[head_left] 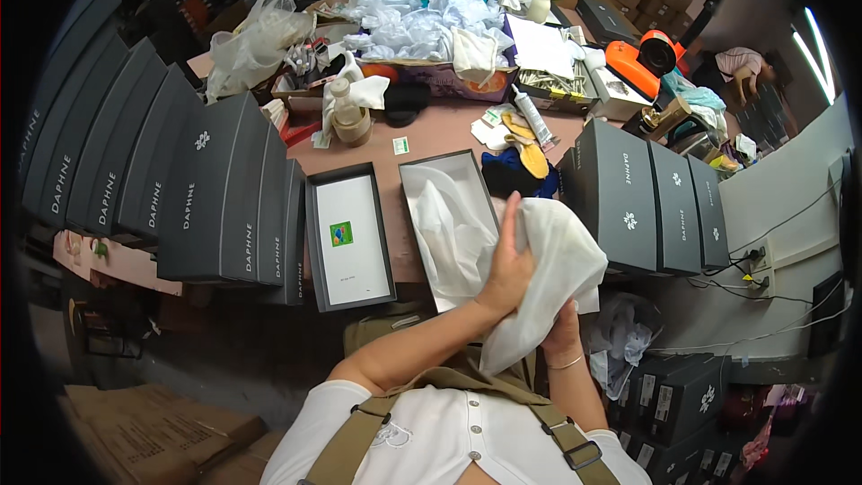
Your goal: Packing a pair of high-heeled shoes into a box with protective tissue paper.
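Note:
Between my hands, above the table's near edge, is a white wrapped bundle (552,260) in thin tissue or cloth, its contents hidden. My left hand (508,277) is closed against its left side, one finger pointing up along it. My right hand (562,329) grips the lower right of the bundle, its fingers partly hidden by the wrap. Just left of the bundle lies an open grey box (453,162) lined with white tissue (440,224). Further left lies a shallow grey lid (355,269), white inside, with a small green card (341,233).
Dark grey shoe boxes (215,189) stand in a row at left, and more boxes (620,189) at right. Behind are a carton of crumpled tissue (431,81), a pump bottle (346,108), a tube (534,117) and an orange device (633,67). Another person (741,67) bends at far right.

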### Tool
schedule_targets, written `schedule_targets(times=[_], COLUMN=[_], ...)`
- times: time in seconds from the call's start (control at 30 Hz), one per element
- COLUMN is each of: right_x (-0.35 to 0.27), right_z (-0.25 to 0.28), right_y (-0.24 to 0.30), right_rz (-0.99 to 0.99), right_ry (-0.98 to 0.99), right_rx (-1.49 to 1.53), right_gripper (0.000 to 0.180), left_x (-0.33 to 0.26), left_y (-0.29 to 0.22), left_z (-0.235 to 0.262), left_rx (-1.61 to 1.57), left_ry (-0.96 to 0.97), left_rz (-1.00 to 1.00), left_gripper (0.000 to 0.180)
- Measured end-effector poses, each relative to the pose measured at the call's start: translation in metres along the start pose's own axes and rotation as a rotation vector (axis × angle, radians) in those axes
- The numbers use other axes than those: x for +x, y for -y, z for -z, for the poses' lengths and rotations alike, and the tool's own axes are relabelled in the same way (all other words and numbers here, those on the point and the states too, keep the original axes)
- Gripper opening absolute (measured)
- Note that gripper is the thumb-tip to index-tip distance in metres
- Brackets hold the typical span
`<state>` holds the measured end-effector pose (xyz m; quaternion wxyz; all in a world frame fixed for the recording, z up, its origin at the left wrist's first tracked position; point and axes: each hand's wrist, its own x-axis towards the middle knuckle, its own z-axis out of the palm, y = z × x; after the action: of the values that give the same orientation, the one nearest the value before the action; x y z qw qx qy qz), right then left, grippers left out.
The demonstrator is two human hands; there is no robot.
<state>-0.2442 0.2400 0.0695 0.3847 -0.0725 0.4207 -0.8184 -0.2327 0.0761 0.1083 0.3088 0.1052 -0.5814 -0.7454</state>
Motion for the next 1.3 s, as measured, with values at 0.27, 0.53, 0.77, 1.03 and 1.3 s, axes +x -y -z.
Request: schedule_targets(times=[0.27, 0.53, 0.77, 1.03, 1.3], right_x=[0.014, 0.168, 0.17, 0.191, 0.2], right_z=[0.032, -0.051, -0.084, -0.091, -0.079], right_y=[0.067, 0.057, -0.048, -0.037, -0.08], right_rz=[0.014, -0.415, 0.675, 0.458, 0.967], right_ry=[-0.063, -0.021, 0.221, 0.338, 0.226], right_rx=[-0.15, -0.539, -1.676, -1.586, -1.963], right_gripper=[0.057, 0.047, 0.073, 0.043, 0.053], left_x=[0.075, 0.017, -0.012, -0.022, -0.022], left_y=[0.032, 0.074, 0.063, 0.051, 0.058], left_z=[0.068, 0.108, 0.131, 0.135, 0.141], left_rx=[1.206, 1.66, 1.578, 1.2, 1.211], left_ry=[0.534, 0.908, 0.786, 0.366, 0.398], left_rz=[-0.009, 0.181, -0.034, -0.359, -0.275], left_gripper=[0.051, 0.045, 0.041, 0.04, 0.026])
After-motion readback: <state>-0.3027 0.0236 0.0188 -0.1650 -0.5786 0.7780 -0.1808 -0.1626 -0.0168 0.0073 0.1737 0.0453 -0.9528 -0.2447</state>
